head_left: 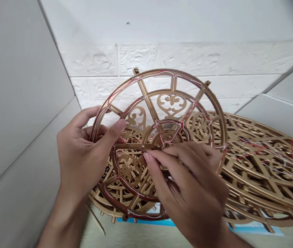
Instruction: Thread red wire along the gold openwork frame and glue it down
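Note:
A round gold openwork frame [146,98] with spokes, rings and scrolled heart shapes is held up tilted before me. Red and white wires [181,125] run in its channels and around the small inner ring. My left hand [86,148] grips the frame's left side, thumb on the near face and fingers behind the rim. At the inner ring, my right hand [190,182] pinches the wire between thumb and forefinger; the fingertips hide the bit they hold. My right hand also covers the lower right of the frame.
More gold frames [265,179] lie stacked at the right, with loose red and white wires on top. Further frames lie behind the held one. Blue-and-white sheets [257,229] show beneath, and a thin stick [96,220] lies left. White brick-patterned wall [138,57] stands behind, with pale panels either side.

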Available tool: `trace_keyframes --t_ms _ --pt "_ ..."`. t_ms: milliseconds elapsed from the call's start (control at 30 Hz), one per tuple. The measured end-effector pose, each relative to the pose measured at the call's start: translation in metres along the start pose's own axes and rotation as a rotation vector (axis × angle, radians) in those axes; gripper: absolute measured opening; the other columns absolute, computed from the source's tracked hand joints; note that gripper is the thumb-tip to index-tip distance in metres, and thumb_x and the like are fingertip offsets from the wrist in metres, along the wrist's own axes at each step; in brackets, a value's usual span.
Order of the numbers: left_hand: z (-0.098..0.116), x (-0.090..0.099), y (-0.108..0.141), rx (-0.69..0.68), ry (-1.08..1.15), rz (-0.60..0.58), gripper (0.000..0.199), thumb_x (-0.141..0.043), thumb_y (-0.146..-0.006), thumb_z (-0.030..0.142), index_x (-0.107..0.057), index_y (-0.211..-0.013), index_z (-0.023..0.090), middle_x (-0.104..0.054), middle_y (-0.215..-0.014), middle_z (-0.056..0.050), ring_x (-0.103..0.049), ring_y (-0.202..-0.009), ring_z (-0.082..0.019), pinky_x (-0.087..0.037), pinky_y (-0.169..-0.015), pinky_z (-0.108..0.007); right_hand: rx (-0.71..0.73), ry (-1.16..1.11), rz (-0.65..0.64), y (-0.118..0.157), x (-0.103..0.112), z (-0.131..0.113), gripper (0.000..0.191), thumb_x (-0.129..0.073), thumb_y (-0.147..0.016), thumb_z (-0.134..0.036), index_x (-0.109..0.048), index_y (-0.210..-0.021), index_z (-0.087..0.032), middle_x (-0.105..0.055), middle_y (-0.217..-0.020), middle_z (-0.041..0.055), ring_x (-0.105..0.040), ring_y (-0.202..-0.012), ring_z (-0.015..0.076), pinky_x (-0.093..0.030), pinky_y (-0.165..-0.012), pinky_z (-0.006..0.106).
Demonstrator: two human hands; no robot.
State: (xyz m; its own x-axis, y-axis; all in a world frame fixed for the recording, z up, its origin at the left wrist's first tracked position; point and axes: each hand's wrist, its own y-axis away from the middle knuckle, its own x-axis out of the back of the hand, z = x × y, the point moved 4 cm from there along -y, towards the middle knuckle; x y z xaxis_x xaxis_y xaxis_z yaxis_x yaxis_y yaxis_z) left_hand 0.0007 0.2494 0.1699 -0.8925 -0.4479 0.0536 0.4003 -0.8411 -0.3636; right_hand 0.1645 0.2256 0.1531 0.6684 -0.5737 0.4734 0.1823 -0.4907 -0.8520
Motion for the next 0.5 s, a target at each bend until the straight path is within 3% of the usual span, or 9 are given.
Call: trace_keyframes --t_ms 267,400,500 --pt "0.002 0.0 0.002 0.018 0.001 0.08 0.02 -0.083 -0.071 0.034 -0.071 -0.084 0.026 -0.069 -0.057 0.006 -0.065 -0.047 -0.013 -0.05 -0.04 -0.018 -0.049 0.087 0.022 0.004 -0.014 -0.002 0.013 -0.054 -0.097 -0.015 -0.055 -0.086 -0.022 -0.062 -0.073 0.0011 -0.055 -0.071 0.0191 -0.035 -0.079 0.04" --pt "-0.004 0.003 -0.003 0.025 0.0 0.075 0.02 -0.083 -0.07 0.035 -0.07 -0.084 0.027 -0.069 -0.057 0.005 -0.064 -0.046 -0.014 -0.051 -0.04 -0.019 -0.021 -0.112 -0.027 0.002 -0.008 0.003 0.019 -0.046 -0.095 -0.008 -0.047 -0.083 -0.023 -0.055 -0.075 0.0014 -0.051 -0.072 0.0183 -0.038 -0.074 0.037" --pt "-0.009 0.012 -0.008 0.037 0.042 0.159 0.022 -0.084 -0.069 0.034 -0.07 -0.084 0.026 -0.068 -0.057 0.006 -0.06 -0.042 -0.011 -0.048 -0.037 -0.017 -0.038 -0.261 -0.025 0.001 0.004 0.013 0.021 -0.043 -0.094 -0.006 -0.044 -0.082 -0.023 -0.053 -0.076 0.0007 -0.051 -0.071 0.0162 -0.039 -0.067 0.035"
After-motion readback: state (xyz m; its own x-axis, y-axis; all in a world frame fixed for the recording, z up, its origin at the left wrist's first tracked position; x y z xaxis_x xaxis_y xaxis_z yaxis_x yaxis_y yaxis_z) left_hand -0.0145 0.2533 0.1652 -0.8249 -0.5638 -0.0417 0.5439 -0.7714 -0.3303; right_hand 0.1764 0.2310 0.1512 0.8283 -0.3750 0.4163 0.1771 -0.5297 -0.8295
